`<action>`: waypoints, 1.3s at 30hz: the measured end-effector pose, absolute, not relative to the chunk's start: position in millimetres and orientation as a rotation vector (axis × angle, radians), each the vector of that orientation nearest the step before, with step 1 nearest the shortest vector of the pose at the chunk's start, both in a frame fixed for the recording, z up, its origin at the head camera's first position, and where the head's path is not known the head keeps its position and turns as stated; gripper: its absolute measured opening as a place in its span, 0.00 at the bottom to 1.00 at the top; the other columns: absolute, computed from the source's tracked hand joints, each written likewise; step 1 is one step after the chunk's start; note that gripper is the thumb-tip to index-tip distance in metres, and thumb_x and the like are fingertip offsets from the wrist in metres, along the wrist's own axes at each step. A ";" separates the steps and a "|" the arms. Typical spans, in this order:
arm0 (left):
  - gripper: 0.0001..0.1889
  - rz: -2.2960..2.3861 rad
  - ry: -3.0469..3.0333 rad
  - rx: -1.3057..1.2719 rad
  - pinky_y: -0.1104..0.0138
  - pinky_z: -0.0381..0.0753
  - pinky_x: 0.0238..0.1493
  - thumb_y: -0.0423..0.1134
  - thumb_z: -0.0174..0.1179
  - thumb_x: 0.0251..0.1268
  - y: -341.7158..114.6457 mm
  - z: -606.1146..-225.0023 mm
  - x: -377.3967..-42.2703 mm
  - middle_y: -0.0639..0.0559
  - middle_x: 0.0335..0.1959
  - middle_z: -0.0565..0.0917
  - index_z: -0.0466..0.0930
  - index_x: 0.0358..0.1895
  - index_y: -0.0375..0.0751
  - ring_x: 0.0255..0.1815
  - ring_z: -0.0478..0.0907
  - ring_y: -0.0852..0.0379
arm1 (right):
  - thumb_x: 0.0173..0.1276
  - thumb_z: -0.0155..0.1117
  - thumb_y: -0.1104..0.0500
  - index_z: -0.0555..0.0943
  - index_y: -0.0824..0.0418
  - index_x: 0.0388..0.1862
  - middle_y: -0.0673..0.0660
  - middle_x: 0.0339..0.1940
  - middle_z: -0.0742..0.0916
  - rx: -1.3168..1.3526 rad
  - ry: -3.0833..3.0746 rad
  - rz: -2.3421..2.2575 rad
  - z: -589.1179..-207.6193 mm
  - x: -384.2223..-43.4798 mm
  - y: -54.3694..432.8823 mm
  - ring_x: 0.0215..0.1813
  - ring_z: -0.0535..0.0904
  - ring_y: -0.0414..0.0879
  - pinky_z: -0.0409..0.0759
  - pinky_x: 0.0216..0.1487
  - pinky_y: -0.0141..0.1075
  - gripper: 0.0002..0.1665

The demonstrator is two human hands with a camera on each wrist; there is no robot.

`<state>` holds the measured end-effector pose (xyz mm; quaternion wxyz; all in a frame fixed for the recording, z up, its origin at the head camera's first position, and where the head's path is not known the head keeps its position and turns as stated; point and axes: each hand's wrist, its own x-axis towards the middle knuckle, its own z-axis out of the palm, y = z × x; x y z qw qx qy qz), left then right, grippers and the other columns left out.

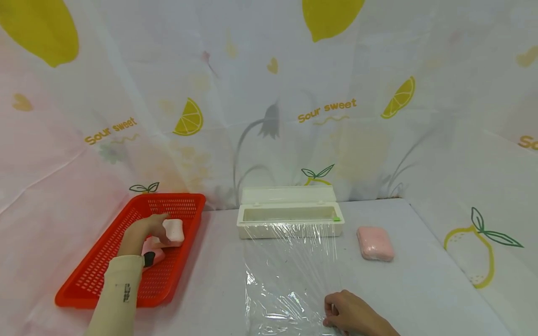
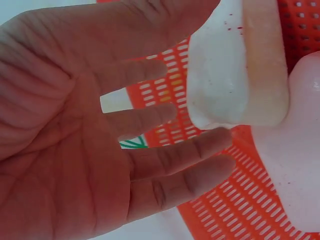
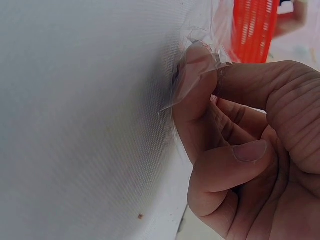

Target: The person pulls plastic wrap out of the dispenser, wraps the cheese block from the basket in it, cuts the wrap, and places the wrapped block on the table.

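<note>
Inside the red basket, your left hand hovers loosely spread beside a pale block, probably light and firm, best held by its sides; rightward, clear film (likely clingy, easily torn) covers some tabletop, its edge pinched by your right hand.

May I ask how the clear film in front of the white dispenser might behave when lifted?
The clear film is probably floppy, since creases run across it. It is likely very light, being thin enough to show the tabletop through it. Lifting it may tug the white dispenser, whose front edge it reaches.
</note>
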<state>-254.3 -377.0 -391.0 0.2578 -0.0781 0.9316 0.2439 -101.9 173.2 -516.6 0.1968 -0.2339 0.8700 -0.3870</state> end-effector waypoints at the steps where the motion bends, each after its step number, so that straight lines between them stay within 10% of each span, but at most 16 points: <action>1: 0.50 0.653 2.522 -0.207 0.33 0.64 0.58 0.38 0.72 0.56 -377.9 -392.6 -254.9 0.21 0.71 0.49 0.47 0.76 0.30 0.64 0.53 0.23 | 0.57 0.75 0.55 0.76 0.50 0.23 0.41 0.12 0.75 -0.651 2.434 -1.085 -516.5 -101.7 173.2 0.11 0.68 0.31 0.66 0.18 0.28 0.14; 17: 0.30 0.490 2.685 -0.073 0.53 0.78 0.38 0.28 0.66 0.50 -379.6 -398.9 -253.1 0.24 0.57 0.63 0.68 0.60 0.28 0.44 0.70 0.36 | 0.58 0.74 0.56 0.76 0.50 0.23 0.42 0.13 0.75 -0.623 2.435 -1.065 -517.4 -100.7 172.7 0.12 0.69 0.33 0.64 0.16 0.28 0.13; 39: 0.25 0.380 3.004 0.120 0.48 0.77 0.36 0.36 0.67 0.51 -359.5 -344.3 -198.8 0.32 0.43 0.71 0.72 0.51 0.26 0.39 0.70 0.40 | 0.58 0.75 0.55 0.75 0.50 0.23 0.41 0.12 0.74 -0.662 2.455 -1.067 -515.4 -99.8 174.6 0.13 0.67 0.32 0.65 0.19 0.29 0.14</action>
